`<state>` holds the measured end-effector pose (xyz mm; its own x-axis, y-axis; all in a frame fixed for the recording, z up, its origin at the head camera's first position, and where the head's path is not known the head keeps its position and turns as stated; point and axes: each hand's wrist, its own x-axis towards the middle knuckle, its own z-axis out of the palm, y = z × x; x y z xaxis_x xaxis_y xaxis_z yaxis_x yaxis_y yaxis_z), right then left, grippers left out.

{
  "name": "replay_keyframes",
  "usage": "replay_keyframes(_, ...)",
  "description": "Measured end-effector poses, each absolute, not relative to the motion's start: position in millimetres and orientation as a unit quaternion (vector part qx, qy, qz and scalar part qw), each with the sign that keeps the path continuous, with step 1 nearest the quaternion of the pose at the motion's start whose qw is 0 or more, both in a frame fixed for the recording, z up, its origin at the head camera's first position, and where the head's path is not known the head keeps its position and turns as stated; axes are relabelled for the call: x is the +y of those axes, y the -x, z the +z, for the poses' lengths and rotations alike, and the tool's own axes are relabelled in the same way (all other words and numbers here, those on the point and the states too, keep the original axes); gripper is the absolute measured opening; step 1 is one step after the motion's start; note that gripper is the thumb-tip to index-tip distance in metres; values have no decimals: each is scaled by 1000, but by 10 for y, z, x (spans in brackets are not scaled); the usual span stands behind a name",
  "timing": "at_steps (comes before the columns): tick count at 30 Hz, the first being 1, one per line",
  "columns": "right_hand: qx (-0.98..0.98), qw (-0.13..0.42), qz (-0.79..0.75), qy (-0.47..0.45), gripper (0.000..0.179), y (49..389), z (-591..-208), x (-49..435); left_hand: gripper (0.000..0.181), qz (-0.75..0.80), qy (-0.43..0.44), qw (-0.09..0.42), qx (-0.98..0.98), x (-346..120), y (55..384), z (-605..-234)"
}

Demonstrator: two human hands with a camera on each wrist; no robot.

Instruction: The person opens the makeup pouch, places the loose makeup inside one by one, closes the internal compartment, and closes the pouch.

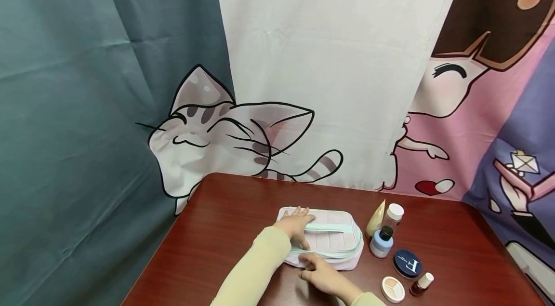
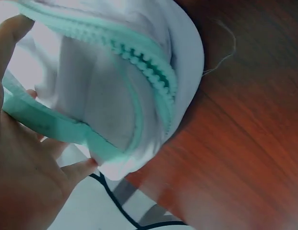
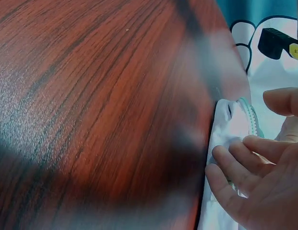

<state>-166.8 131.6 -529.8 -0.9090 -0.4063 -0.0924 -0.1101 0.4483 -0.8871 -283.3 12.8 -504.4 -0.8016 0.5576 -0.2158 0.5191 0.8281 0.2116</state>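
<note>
A pale pink-white cosmetic bag (image 1: 331,241) with a mint-green zipper (image 2: 139,60) lies on the table, its mint handle strap (image 1: 331,228) across the top. My left hand (image 1: 295,227) rests on the bag's left part with fingers spread. In the left wrist view the thumb and fingers of the left hand (image 2: 31,167) lie around the strap, not curled closed on it. At the bag's front side is my right hand (image 1: 323,274), loosely extended. The right wrist view shows the right hand (image 3: 264,177) with its fingertips right at the bag's zippered side (image 3: 228,127).
Right of the bag stand a yellowish tube (image 1: 375,220), a white-capped bottle (image 1: 393,215) and a blue bottle (image 1: 381,244) with a black cap. Nearer lie a navy round compact (image 1: 407,263), a round three-colour palette (image 1: 392,289) and a small dark-red bottle (image 1: 420,285). A printed curtain (image 1: 338,74) hangs behind.
</note>
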Motion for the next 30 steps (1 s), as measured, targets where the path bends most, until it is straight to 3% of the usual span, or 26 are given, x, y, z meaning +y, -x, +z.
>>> replay_keyframes(4, 839, 143, -498, 163, 46, 1667, -5278, 1350, 85, 61, -301, 119, 944, 123, 2838, -5100)
replay_keyframes(9, 838, 152, -492, 177, 40, 1681, -5198, 1519, 86, 177, -323, 128, 921, -64, 2944, -5133)
replay_keyframes(14, 838, 135, -503, 165, 28, 1744, -5060, 1876, 83, 250, -296, 136, 912, -374, 3081, -5121)
replay_keyframes(20, 856, 90, -494, 125, 25, 1788, -4763, 2370, 78, 258, -299, 167, 903, -622, 3126, -5114)
replay_keyframes(26, 939, 10, -334, 75, 9, 1772, -4520, 2829, 87, 201, -328, 177, 906, -644, 3073, -5146)
replay_keyframes(30, 981, 41, -188, 34, 6, 1710, -4472, 3156, 84, 139, -335, 131, 923, -610, 3033, -5192)
